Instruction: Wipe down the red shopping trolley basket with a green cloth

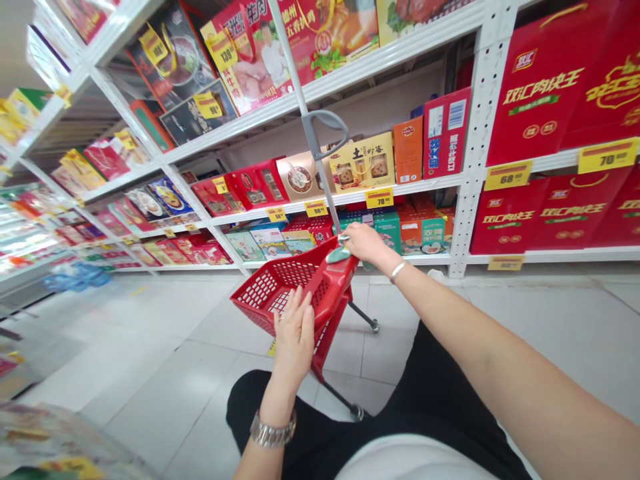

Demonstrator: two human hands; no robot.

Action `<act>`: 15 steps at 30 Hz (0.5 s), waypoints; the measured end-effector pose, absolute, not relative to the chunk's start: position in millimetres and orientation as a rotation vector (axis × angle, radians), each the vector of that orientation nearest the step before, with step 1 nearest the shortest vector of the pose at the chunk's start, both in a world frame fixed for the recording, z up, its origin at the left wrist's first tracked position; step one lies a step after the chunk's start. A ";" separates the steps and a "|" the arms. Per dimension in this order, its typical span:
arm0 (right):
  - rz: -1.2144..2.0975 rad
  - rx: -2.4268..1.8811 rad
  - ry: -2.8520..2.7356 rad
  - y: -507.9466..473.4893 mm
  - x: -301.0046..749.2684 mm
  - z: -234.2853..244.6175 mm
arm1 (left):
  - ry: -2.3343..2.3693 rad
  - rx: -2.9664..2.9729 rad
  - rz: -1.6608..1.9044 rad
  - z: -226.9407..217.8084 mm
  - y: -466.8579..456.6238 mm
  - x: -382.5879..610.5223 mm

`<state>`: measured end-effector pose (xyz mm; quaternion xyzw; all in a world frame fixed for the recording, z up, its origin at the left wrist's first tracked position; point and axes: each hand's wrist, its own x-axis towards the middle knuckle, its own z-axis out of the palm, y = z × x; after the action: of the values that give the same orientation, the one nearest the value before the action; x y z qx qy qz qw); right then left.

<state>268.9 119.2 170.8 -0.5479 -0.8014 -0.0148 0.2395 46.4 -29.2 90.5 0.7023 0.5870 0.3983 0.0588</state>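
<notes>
In a supermarket aisle, gift boxes (165, 200) crowd the white shelving (150, 157) away to the left of a person's left hand (295, 333). That hand lies open and flat, fingers together, against the near wall of a red wheeled basket (280, 287), gripping nothing and seemingly steadying it. The basket sits tipped on its wheels (374, 327) between the two hands, just ahead of the person's knees. Above it rises the grey pull handle (325, 133), slanting past the yellow price tags (379, 198). At the handle's foot, the right hand (365, 243) curls closed over a pale green wad (340, 254), perhaps a cloth, pressed to the basket's top corner. Red cartons (550, 87) fill the shelves beyond it.
</notes>
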 end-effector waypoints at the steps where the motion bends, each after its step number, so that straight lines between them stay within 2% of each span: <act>1: -0.046 -1.559 -2.163 128.4 271.2 170.6 | 1.767 2.127 1.223 89.8 -28.8 46.1; 6: -0.043 -1.584 -2.179 141.5 275.4 166.6 | 1.732 2.143 1.289 87.1 -32.2 43.1; 15: -0.049 -1.350 -2.166 91.8 269.3 151.3 | 1.625 2.161 1.366 85.4 -71.6 0.3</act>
<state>269.3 91.8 151.3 -0.5062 -0.8120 -0.0185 0.2900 0.3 -71.6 85.4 0.7123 0.5356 0.4501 0.0563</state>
